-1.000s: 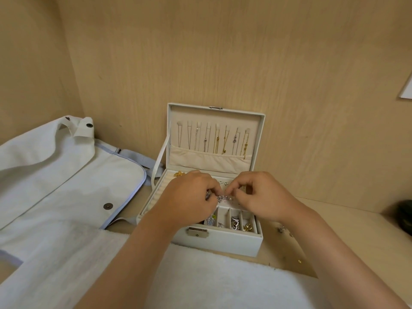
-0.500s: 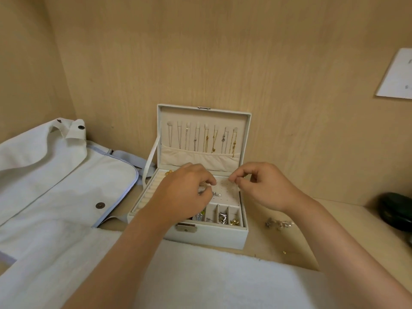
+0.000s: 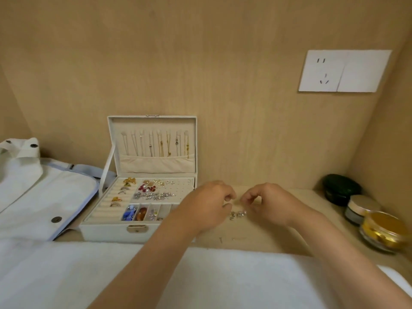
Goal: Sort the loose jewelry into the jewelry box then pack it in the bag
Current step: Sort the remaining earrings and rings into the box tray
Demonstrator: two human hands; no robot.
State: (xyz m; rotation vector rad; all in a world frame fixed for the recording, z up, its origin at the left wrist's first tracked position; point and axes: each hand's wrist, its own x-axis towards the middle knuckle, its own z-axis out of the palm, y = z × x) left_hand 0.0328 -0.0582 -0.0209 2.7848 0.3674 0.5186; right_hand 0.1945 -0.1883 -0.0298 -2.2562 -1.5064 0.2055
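- Head view: both hands are no more over the jewelry box (image 3: 116, 230); they have moved to the right of it, above the wooden shelf (image 3: 278, 237), in the centre of the frame.
- The left hand (image 3: 205, 206) and the right hand (image 3: 267, 202) have the fingers curled and pinched, the fingertips near each other. If they grip some small piece, I cannot tell.
- A few loose silver pieces (image 3: 238, 214) lie on the shelf just below the fingertips.
- The box stands open at centre left, now uncovered. Thin chains (image 3: 156, 144) hang in its lid. Rings sit in the left rolls, earrings (image 3: 153, 190) on the pad, coloured pieces in the small front compartments.
- The white bag (image 3: 33, 197) lies at the left, touching the box.
- Three jars (image 3: 383, 230) stand at the right edge.
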